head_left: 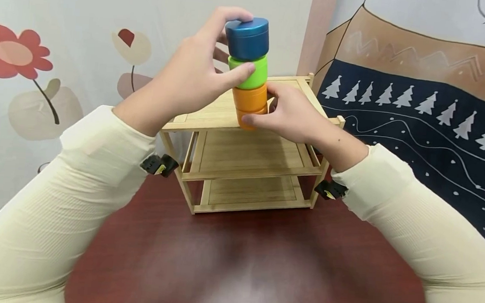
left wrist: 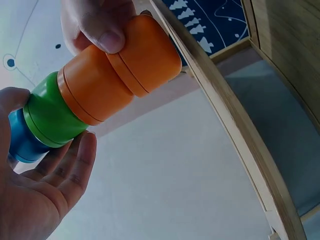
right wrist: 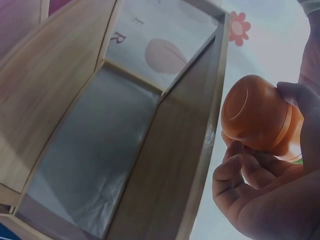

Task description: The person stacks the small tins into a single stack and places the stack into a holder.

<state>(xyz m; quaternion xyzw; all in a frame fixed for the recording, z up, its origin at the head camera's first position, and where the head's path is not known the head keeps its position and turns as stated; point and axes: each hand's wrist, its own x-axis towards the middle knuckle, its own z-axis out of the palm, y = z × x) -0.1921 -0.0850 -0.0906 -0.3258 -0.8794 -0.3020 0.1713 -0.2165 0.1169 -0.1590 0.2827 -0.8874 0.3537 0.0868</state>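
Observation:
Both hands hold up a column of small round lidded jars in front of the shelf's top. At its upper end is a blue jar (head_left: 248, 41), with a green jar (head_left: 258, 73) below it. Two orange jars (head_left: 251, 98) make up the lower end. My left hand (head_left: 190, 73) grips the blue and green jars, index finger over the blue lid and thumb across the green side. Pinched between the thumb and fingers of my right hand (head_left: 296, 114) is the lowest orange jar (left wrist: 150, 57). The column leans in the left wrist view, its jars end to end.
A three-tier wooden shelf (head_left: 251, 176) stands on a dark red glossy table (head_left: 251, 265). Behind it hangs a pale cloth (head_left: 87, 9) printed with flowers. To the right is a dark blue cloth (head_left: 396, 120) with white trees.

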